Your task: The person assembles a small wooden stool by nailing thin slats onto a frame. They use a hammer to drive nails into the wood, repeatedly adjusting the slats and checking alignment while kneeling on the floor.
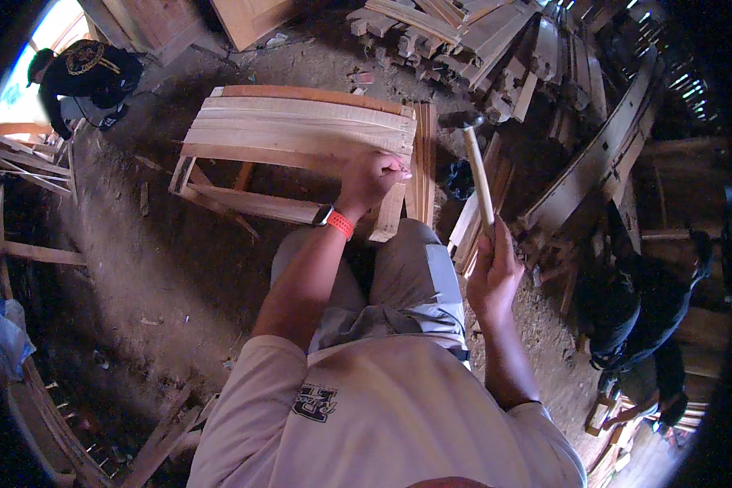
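My right hand (pixel 496 276) is wrapped around the lower handle of a hammer (pixel 477 167), raised to the right of a slatted wooden frame (pixel 289 122). The hammer's dark head points away from me, apart from the wood. My left hand (pixel 368 180) rests at the frame's near right corner, with thumb and fingers pinched together over the end of the slats. Whatever the pinch holds is too small to make out. Pale boards lie side by side across the frame's top, and an open gap shows between them and a lower rail (pixel 256 203).
Scrap boards (pixel 464 37) are heaped at the far right, near a long curved timber piece (pixel 598 159). Loose strips (pixel 421 163) stand beside the frame. One person (pixel 93 77) bends at the far left; another (pixel 642 309) works at the right. More wooden frames (pixel 41 252) line the left.
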A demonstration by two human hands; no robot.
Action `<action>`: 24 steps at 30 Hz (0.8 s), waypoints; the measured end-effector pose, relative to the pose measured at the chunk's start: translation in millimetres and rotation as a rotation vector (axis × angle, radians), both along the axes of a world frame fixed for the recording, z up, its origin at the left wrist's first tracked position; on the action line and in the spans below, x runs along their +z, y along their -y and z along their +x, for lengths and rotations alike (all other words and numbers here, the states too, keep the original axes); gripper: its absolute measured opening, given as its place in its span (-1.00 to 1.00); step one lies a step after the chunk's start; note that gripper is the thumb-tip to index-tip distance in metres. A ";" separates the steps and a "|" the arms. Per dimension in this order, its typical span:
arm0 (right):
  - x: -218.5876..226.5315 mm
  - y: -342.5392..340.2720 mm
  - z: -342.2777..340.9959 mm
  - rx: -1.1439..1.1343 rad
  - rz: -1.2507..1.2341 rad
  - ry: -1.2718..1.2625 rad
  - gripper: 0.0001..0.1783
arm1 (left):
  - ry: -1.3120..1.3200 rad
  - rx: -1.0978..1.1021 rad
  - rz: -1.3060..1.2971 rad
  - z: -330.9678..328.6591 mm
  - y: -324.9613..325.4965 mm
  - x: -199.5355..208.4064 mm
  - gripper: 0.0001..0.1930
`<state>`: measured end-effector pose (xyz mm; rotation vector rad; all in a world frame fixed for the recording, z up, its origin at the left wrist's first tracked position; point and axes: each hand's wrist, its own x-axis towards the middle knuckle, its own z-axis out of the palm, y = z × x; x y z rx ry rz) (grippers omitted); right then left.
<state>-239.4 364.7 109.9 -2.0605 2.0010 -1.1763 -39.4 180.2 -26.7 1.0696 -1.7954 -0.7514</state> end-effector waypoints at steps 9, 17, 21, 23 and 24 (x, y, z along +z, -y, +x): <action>1.2 -1.1 -5.8 -0.011 0.037 0.021 -0.65 | -0.014 -0.017 -0.029 -1.4 -6.7 11.2 -0.79; -3.0 -4.1 -7.5 0.057 0.212 -0.136 -0.65 | -0.090 -0.032 -0.070 -1.8 -4.6 6.0 -0.80; -10.9 -8.3 -9.1 0.017 0.008 0.028 -0.60 | 0.052 -0.001 0.089 -2.2 -2.7 11.3 -0.84; -21.6 -8.5 -4.0 0.020 0.090 0.062 -0.61 | 0.034 0.003 0.109 -3.0 -3.0 10.1 -0.82; -25.7 -2.2 -9.3 0.063 0.188 -0.192 -0.64 | -0.043 -0.034 0.076 -5.7 -4.7 9.3 -0.80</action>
